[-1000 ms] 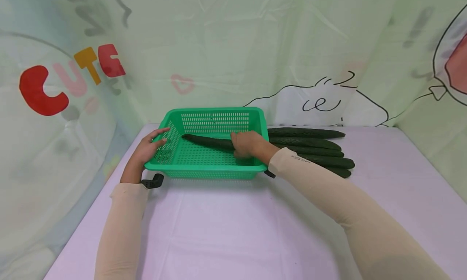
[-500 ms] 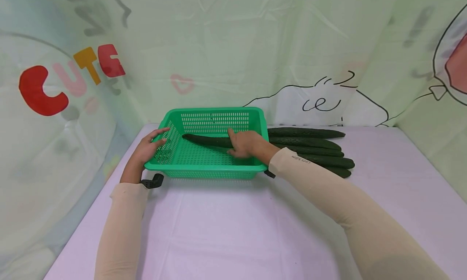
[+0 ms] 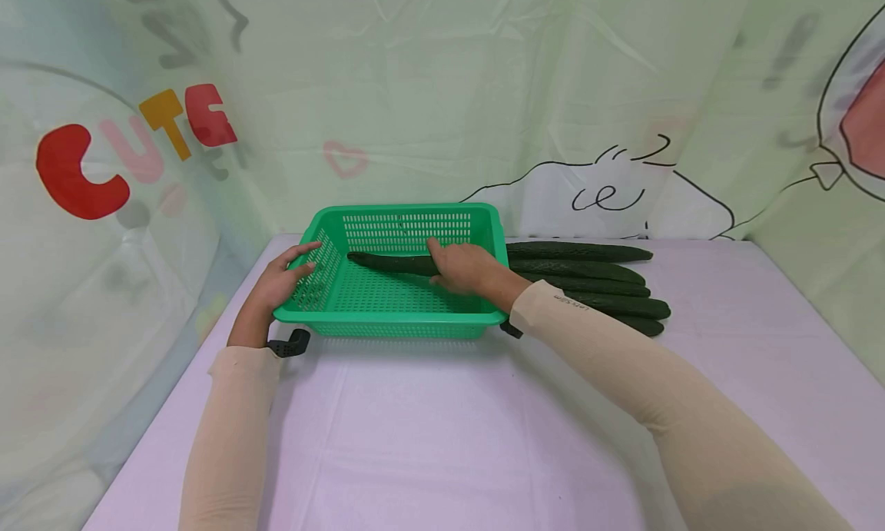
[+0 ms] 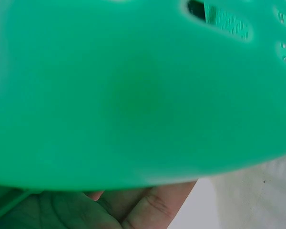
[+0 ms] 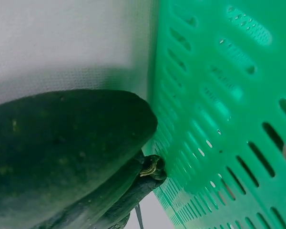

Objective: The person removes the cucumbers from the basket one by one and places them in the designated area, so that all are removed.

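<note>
A long dark green cucumber (image 3: 394, 263) lies lengthwise in the green plastic basket (image 3: 390, 316), its left tip near the basket's left wall. My right hand (image 3: 465, 268) reaches over the basket's right rim and grips the cucumber near its right part, which the hand hides. At the basket's left rim, my left hand (image 3: 275, 283) holds on, with fingers over the edge. The left wrist view is mostly filled by the basket wall (image 4: 133, 109), with part of the left hand (image 4: 143, 205) below it.
Several more cucumbers (image 3: 588, 270) lie side by side on the table right of the basket; the right wrist view shows cucumber ends (image 5: 71, 138) close to its slotted wall (image 5: 195, 119). A patterned curtain (image 3: 429, 93) hangs behind the lilac tablecloth (image 3: 415, 423).
My right hand has shifted slightly up and away inside the basket, and the cucumber in it has tilted a little. My left hand stays at the rim.
</note>
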The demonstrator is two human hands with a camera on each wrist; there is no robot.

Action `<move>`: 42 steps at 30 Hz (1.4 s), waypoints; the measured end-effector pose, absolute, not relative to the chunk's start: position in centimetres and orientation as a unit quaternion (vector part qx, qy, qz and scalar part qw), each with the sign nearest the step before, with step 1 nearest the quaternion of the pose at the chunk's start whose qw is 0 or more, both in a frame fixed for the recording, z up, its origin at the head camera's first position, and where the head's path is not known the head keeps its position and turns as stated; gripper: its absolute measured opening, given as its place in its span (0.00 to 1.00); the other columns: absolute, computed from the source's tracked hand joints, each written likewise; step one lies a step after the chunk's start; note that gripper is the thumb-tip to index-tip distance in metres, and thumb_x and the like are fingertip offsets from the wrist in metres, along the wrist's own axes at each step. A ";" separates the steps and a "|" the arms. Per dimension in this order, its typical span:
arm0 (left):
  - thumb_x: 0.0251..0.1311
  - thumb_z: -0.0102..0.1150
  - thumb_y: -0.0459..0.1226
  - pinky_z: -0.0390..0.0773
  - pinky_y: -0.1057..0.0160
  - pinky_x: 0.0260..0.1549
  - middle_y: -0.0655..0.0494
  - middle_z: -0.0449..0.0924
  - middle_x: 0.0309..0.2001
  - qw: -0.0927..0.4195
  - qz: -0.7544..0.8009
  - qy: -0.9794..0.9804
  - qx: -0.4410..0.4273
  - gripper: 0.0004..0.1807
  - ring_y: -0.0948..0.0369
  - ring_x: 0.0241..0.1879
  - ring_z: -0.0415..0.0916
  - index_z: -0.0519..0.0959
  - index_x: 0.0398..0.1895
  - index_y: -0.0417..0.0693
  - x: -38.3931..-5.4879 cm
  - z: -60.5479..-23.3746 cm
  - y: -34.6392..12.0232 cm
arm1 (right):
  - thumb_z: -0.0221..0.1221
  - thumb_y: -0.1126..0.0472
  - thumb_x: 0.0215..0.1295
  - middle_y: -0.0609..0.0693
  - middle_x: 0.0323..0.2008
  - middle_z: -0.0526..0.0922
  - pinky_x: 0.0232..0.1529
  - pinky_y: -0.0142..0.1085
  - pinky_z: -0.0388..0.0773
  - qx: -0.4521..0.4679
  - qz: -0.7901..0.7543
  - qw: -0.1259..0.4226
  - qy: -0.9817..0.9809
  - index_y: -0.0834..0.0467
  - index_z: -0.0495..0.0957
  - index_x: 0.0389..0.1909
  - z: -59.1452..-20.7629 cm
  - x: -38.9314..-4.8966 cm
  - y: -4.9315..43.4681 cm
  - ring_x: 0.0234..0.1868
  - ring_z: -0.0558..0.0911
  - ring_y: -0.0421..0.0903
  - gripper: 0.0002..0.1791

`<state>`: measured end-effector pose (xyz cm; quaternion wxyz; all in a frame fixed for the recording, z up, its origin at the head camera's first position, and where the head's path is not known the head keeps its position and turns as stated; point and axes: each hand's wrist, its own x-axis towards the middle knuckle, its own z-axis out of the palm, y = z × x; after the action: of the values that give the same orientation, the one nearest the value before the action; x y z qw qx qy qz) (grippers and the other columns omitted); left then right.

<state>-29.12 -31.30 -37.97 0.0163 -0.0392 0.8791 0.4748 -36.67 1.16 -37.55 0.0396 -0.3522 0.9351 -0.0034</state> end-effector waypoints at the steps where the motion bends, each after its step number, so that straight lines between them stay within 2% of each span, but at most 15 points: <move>1: 0.76 0.45 0.43 0.49 0.34 0.71 0.52 0.42 0.80 0.016 0.473 0.880 -0.039 0.28 0.43 0.79 0.39 0.58 0.77 0.61 -29.2 -38.0 -31.4 | 0.57 0.47 0.72 0.53 0.28 0.82 0.32 0.42 0.82 -0.352 -0.004 0.040 0.935 0.62 0.54 0.68 -37.5 -36.7 1.2 0.30 0.85 0.50 0.35; 4: 0.75 0.45 0.43 0.49 0.34 0.71 0.51 0.42 0.80 0.015 0.472 0.881 -0.038 0.28 0.44 0.79 0.39 0.58 0.77 0.61 -29.2 -38.1 -31.4 | 0.56 0.50 0.73 0.57 0.38 0.84 0.39 0.42 0.83 -0.349 -0.009 0.046 0.936 0.64 0.50 0.72 -37.4 -36.7 1.2 0.38 0.86 0.51 0.38; 7: 0.75 0.45 0.43 0.50 0.35 0.72 0.51 0.42 0.80 0.013 0.472 0.881 -0.038 0.28 0.44 0.79 0.39 0.59 0.77 0.61 -29.3 -38.1 -31.5 | 0.56 0.55 0.73 0.60 0.51 0.81 0.50 0.44 0.82 -0.338 -0.006 0.043 0.940 0.65 0.48 0.74 -37.4 -36.8 1.3 0.50 0.83 0.54 0.38; 11: 0.75 0.45 0.43 0.50 0.35 0.71 0.52 0.42 0.80 0.013 0.472 0.880 -0.040 0.28 0.44 0.79 0.40 0.59 0.77 0.61 -29.3 -38.0 -31.4 | 0.55 0.60 0.72 0.62 0.57 0.77 0.54 0.46 0.80 -0.325 0.006 0.033 0.945 0.65 0.50 0.71 -37.5 -36.8 1.4 0.54 0.81 0.56 0.34; 13: 0.75 0.45 0.43 0.50 0.34 0.71 0.52 0.42 0.80 0.013 0.471 0.881 -0.040 0.28 0.44 0.79 0.40 0.59 0.77 0.61 -29.3 -37.9 -31.4 | 0.54 0.60 0.73 0.62 0.56 0.77 0.50 0.46 0.81 -0.326 0.013 0.031 0.945 0.65 0.50 0.71 -37.5 -36.9 1.4 0.51 0.82 0.56 0.33; 19: 0.75 0.45 0.44 0.49 0.34 0.71 0.52 0.41 0.80 0.015 0.471 0.881 -0.039 0.28 0.43 0.79 0.40 0.59 0.77 0.63 -29.2 -37.9 -31.4 | 0.49 0.47 0.76 0.60 0.49 0.80 0.46 0.45 0.82 -0.326 -0.006 0.053 0.944 0.63 0.54 0.72 -37.7 -36.9 1.2 0.46 0.84 0.54 0.34; 25: 0.75 0.45 0.44 0.50 0.34 0.71 0.52 0.41 0.80 0.016 0.469 0.882 -0.040 0.28 0.43 0.79 0.40 0.58 0.77 0.62 -29.2 -37.9 -31.4 | 0.48 0.39 0.74 0.58 0.48 0.83 0.50 0.46 0.82 -0.311 -0.020 0.062 0.948 0.61 0.56 0.73 -37.6 -36.8 1.2 0.50 0.84 0.52 0.39; 29: 0.76 0.45 0.44 0.50 0.34 0.71 0.52 0.41 0.80 0.016 0.468 0.883 -0.039 0.28 0.43 0.79 0.40 0.58 0.77 0.61 -29.2 -37.9 -31.4 | 0.46 0.37 0.74 0.55 0.39 0.84 0.45 0.45 0.83 -0.311 -0.017 0.054 0.949 0.60 0.59 0.72 -37.4 -36.8 1.2 0.43 0.85 0.50 0.38; 34: 0.75 0.45 0.43 0.50 0.34 0.71 0.52 0.41 0.80 0.014 0.469 0.882 -0.038 0.28 0.43 0.79 0.39 0.59 0.77 0.61 -29.2 -37.9 -31.4 | 0.46 0.39 0.75 0.52 0.29 0.82 0.38 0.45 0.83 -0.322 -0.010 0.036 0.946 0.57 0.64 0.67 -37.2 -36.6 1.3 0.35 0.85 0.49 0.32; 36: 0.75 0.45 0.43 0.50 0.34 0.71 0.52 0.41 0.80 0.014 0.470 0.881 -0.040 0.28 0.43 0.78 0.40 0.59 0.77 0.61 -29.2 -37.9 -31.4 | 0.47 0.40 0.75 0.53 0.31 0.83 0.38 0.45 0.83 -0.325 -0.006 0.032 0.945 0.57 0.65 0.65 -37.2 -36.6 1.3 0.35 0.85 0.50 0.30; 38: 0.75 0.45 0.43 0.50 0.34 0.71 0.52 0.41 0.80 0.015 0.472 0.881 -0.041 0.28 0.43 0.78 0.40 0.59 0.77 0.61 -29.2 -37.9 -31.4 | 0.48 0.41 0.75 0.55 0.36 0.84 0.40 0.45 0.83 -0.325 0.001 0.035 0.945 0.57 0.63 0.68 -37.2 -36.5 1.3 0.38 0.86 0.50 0.31; 42: 0.76 0.45 0.44 0.49 0.33 0.71 0.52 0.41 0.80 0.018 0.474 0.879 -0.042 0.28 0.43 0.79 0.39 0.58 0.77 0.61 -29.1 -38.0 -31.4 | 0.47 0.42 0.75 0.55 0.41 0.85 0.40 0.44 0.83 -0.323 0.027 0.055 0.945 0.61 0.52 0.76 -37.3 -36.6 1.2 0.39 0.86 0.49 0.39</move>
<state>-29.09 -31.36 -37.96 0.0180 -0.0424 0.8794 0.4738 -36.59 1.20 -37.29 0.0546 -0.3227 0.9446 0.0266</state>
